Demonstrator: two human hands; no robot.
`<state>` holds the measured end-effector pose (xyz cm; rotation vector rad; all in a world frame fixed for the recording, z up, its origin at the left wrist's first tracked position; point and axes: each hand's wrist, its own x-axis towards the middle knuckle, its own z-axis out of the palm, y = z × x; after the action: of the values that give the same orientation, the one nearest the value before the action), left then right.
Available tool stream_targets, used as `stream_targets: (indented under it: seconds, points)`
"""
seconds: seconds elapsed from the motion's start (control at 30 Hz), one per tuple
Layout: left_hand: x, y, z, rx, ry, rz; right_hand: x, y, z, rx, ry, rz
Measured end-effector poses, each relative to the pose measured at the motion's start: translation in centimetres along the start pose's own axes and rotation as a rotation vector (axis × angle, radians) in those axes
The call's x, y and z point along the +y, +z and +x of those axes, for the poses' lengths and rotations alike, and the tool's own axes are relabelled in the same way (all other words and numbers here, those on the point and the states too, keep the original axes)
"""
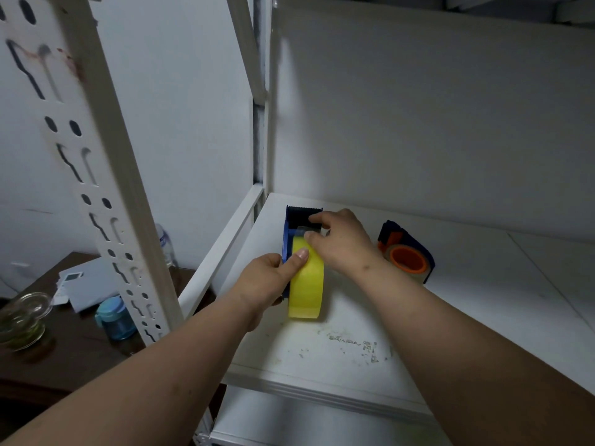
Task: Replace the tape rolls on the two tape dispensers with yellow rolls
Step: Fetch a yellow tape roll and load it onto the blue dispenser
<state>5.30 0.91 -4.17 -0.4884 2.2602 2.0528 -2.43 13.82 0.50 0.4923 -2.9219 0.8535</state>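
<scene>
Yellow roll (307, 278) seated in blue dispenser (289, 231); left hand (270, 278) clamps both, right hand (341, 243) pinches tape end toward cutter. Second dispenser (406, 252), right, holds no yellow roll yet.

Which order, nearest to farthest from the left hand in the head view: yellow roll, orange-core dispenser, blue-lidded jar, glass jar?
From the left hand:
1. Yellow roll, held by that hand, just to its right.
2. Orange-core dispenser, on the shelf to the right, beyond the right hand.
3. Blue-lidded jar, lower left on the dark table; close to item 2, hard to rank.
4. Glass jar, far left.
</scene>
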Motion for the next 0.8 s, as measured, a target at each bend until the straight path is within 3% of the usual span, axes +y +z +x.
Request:
stream_targets:
  seconds: [0.33,0.57,0.8]
  points:
    - [1.0,-0.1,-0.2,-0.068,-0.11,-0.101,-0.8,0.3,0.4,0.042,0.003,-0.101]
    - [2.1,0.1,-0.5,-0.075,-0.279,-0.364,-1.0,0.7,-1.1,0.105,0.025,0.019]
    - [2.3,0.4,-0.8,-0.058,-0.235,-0.417,-0.7,0.7,-1.8,0.113,-0.012,0.068]
